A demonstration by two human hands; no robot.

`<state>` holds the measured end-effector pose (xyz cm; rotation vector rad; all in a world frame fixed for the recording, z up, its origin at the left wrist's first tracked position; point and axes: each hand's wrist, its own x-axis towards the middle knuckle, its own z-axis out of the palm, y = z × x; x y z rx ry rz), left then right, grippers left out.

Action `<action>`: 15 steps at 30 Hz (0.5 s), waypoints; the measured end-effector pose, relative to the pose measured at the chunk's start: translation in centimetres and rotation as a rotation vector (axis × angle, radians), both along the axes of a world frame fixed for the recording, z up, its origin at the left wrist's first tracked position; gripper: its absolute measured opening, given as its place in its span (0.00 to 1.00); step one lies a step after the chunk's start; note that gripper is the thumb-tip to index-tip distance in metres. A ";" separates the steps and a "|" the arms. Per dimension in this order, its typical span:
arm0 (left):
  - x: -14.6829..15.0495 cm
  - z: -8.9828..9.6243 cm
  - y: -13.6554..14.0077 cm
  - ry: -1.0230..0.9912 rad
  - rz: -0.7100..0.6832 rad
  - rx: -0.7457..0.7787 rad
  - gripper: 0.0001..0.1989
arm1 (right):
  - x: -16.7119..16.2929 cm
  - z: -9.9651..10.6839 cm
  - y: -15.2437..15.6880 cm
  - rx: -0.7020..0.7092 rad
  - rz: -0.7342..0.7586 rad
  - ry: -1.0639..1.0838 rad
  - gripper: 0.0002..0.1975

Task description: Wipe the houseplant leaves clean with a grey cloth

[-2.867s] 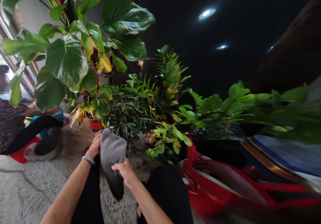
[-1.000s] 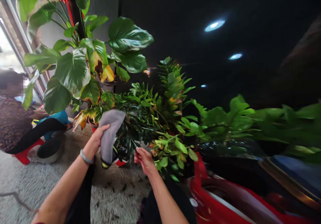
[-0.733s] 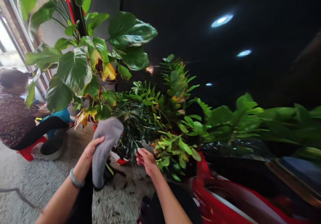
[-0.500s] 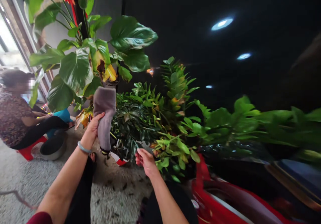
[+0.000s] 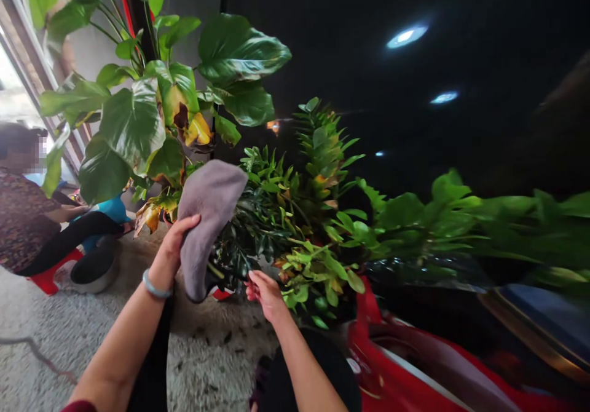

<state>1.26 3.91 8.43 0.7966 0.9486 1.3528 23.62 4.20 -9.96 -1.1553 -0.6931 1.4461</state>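
A grey, fleecy sock [image 5: 205, 215] with a dark lower edge and a yellow-green stripe is held up in front of the plants. My left hand [image 5: 177, 240], a pale bracelet on its wrist, grips its left side with the thumb across the front. The sock is broad and bent to the right at the top; whatever fingers lie behind it are hidden. To its lower right is my right hand [image 5: 267, 295], fingers closed in a pinch. Something dark lies at those fingertips, against dark leaves; I cannot tell whether it is the sock's edge.
Large-leaved [image 5: 133, 123] and small-leaved plants [image 5: 322, 147] stand ahead by a dark shiny wall. A red bag [image 5: 369, 338] sits at lower right. On the left, a person [image 5: 32, 215] sits on a red stool [image 5: 46, 280] near a grey basin [image 5: 94, 270].
The sock has swung and spread so its top now leans right and looks wider. My right hand stays pinched in nearly the same spot. The view has shifted slightly.
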 end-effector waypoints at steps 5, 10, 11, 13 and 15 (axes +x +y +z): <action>4.8 -0.7 3.8 0.157 -0.213 0.049 0.21 | 0.0 0.0 0.0 -0.082 -0.023 0.008 0.10; 3.1 -6.3 0.4 0.694 -0.564 0.055 0.09 | 0.1 -1.1 0.0 -0.176 -0.020 -0.020 0.09; 2.4 -6.2 -0.2 0.725 -0.626 0.069 0.09 | 0.2 -1.2 -0.1 -0.184 -0.020 -0.025 0.10; 1.4 -4.5 -0.8 0.652 -0.691 0.097 0.12 | 0.3 -1.3 -0.2 -0.176 -0.023 -0.023 0.09; 1.6 -1.7 -0.3 0.475 -0.635 0.133 0.17 | 0.5 -1.1 -0.4 -0.150 -0.025 -0.010 0.07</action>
